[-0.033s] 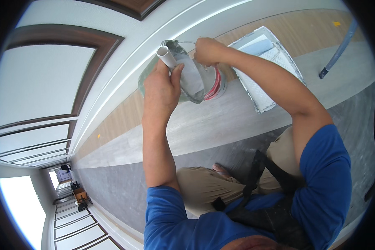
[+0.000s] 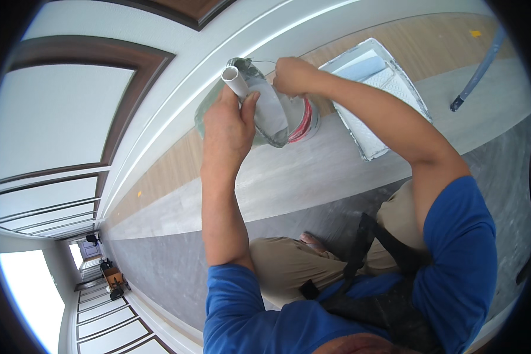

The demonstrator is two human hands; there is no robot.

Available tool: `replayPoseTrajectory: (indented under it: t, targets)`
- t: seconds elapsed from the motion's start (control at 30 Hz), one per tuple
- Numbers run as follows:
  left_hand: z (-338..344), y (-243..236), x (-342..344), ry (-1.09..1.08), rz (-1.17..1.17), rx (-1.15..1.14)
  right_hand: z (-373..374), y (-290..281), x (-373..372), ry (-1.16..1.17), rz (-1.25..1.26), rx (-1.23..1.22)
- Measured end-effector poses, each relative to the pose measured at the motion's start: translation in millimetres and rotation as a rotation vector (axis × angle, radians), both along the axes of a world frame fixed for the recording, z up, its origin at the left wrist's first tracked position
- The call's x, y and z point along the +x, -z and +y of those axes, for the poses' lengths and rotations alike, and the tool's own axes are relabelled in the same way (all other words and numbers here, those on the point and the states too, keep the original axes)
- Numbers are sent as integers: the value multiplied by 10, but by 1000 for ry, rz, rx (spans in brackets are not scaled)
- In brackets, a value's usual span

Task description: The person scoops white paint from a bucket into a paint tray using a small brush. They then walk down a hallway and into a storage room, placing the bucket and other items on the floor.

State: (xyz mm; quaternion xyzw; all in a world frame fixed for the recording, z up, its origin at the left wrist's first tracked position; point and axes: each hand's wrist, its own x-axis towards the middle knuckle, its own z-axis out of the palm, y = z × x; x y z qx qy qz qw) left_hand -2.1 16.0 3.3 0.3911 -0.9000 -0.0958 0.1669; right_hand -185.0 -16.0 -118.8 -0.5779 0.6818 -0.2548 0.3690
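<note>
My left hand (image 2: pixel 227 127) is closed around a white tube (image 2: pixel 235 79), whose hollow end points up and away from me. The tube is held over a paint bucket (image 2: pixel 305 123) with a red band, a paint-smeared rim and a whitish surface inside. At the far right side of the bucket's mouth, my right hand (image 2: pixel 294 76) is closed, near the thin wire handle. What its fingers hold is hidden. Pale green plastic sheeting (image 2: pixel 205 106) shows at the bucket's left side.
Right of the bucket, a white paint tray (image 2: pixel 416 100) holds a pale blue roller (image 2: pixel 364 68). A grey-blue pole (image 2: pixel 477 76) stands farther right. A white panelled wall (image 2: pixel 59 118) with brown trim runs along the left. Grey covering (image 2: pixel 177 212) lies over the wood floor (image 2: pixel 436 35).
My right hand has shifted very slightly left over the bucket's mouth. My left hand and the tube stay where they were.
</note>
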Motion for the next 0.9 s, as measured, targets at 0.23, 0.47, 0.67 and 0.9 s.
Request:
replayPoseTrajectory:
  t: [0.23, 0.47, 0.67, 0.9]
  targets:
    - [-25, -21, -44, -47, 4, 67, -37, 305, 153, 90, -179, -9]
    - [-39, 15, -45, -11, -3, 21, -117, 145, -69, 97, -321, 32]
    - [-22, -3, -48, -28, -28, 25, -129, -62, -138, 122, -454, -60]
    - [-48, -33, 9, -49, -31, 61, -113, 132, 64, 2, -639, -41]
